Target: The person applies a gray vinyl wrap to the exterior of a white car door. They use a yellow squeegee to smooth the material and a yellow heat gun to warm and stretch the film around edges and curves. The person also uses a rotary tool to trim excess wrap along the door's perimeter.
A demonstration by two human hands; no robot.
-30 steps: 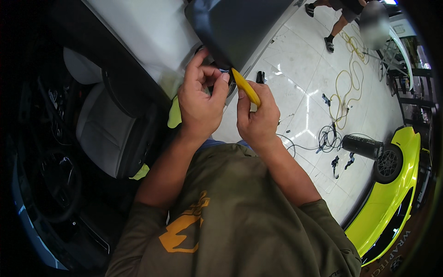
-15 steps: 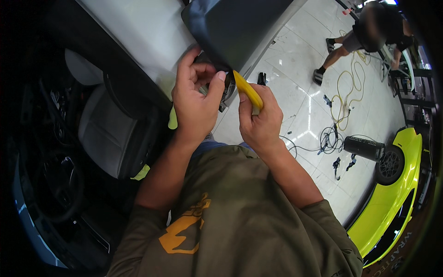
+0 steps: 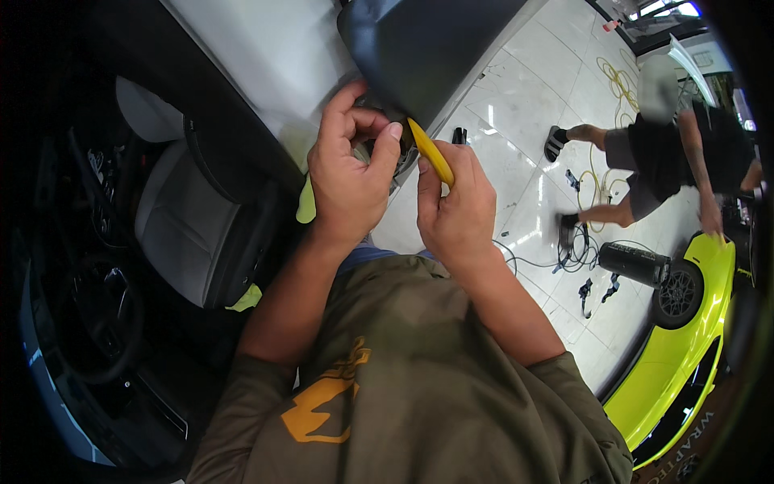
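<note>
My right hand grips a yellow squeegee. Its narrow tip points up at the lower corner of a dark, smooth, rounded car part. To the left, my left hand has its fingers curled and the thumb tip against a bent finger, right beside that same corner. Its raised forefinger reaches up to the dark part's edge. Whatever the thumb and finger pinch, if anything, is hidden.
On my left, a car interior shows a grey seat and a steering wheel. A yellow-green cloth hangs by my left wrist. Rightward are a black cylinder, cables, a bright yellow-green car and a walking person.
The other person has walked toward the yellow-green car, a hand now at it. The dark part sits slightly further right in view. My right hand has tilted the squeegee a little.
</note>
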